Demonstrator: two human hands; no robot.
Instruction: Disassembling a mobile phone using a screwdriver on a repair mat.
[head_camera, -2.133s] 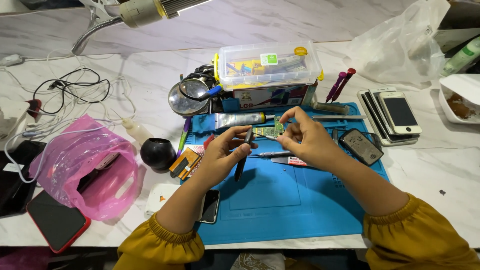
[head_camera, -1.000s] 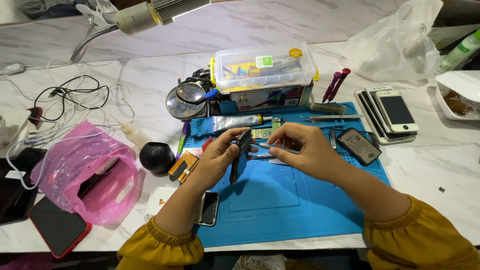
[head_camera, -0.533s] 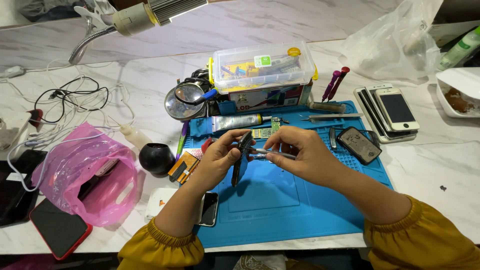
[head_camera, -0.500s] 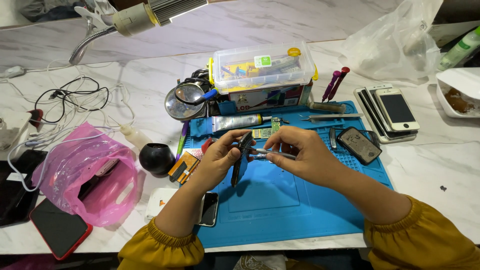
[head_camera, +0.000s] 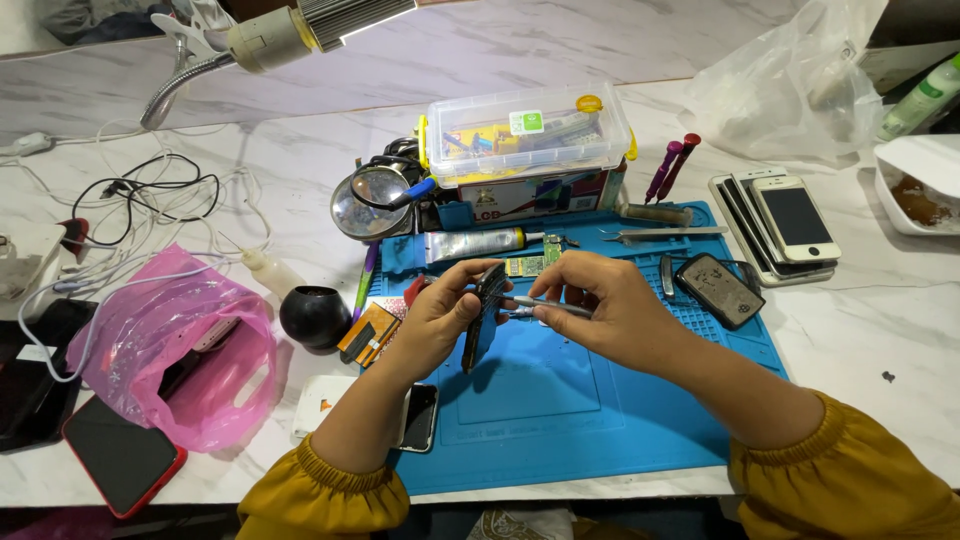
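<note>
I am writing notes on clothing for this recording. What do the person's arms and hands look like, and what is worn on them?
Both forearms are bare. The left hand and right hand wear no gloves. Mustard-yellow sleeves, pushed up, end in gathered elastic cuffs.

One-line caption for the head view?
Left hand tilts a dark phone on edge; right hand applies a screwdriver.

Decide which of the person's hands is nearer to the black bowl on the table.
Left. The left hand holds a dark phone part just right of the black bowl. The right hand, holding a tool, lies farther right, beyond the left.
</note>
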